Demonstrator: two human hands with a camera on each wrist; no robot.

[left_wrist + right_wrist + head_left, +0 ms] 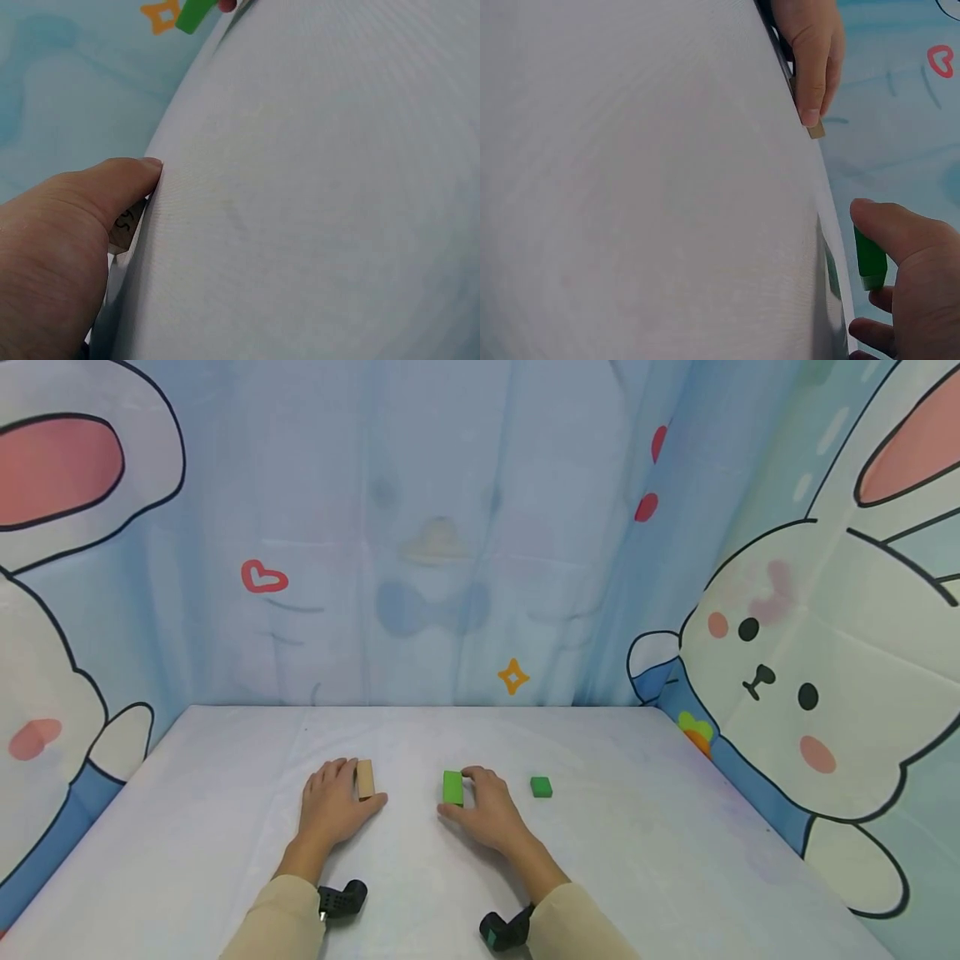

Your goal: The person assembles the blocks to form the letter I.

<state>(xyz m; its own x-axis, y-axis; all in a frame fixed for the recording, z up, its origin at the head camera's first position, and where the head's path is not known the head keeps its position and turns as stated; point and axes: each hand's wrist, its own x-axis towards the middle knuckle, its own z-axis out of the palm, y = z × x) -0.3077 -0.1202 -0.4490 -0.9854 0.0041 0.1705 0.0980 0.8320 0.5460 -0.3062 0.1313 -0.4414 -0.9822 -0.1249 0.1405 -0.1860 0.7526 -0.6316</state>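
Note:
My left hand holds a tan wooden block on the left part of the table, thumb at its near end and fingers along its far left side. Dark markings show on part of that block in the left wrist view. With thumb and index finger, my right hand pinches a bright green block by its near and far ends. The right wrist view shows the same green block between thumb and finger. A smaller, darker green block lies to the right, apart from both hands.
A white cloth covers the table. Behind it hangs a pale blue curtain printed with rabbits, hearts and a star. Black wrist cameras sit at both beige sleeves.

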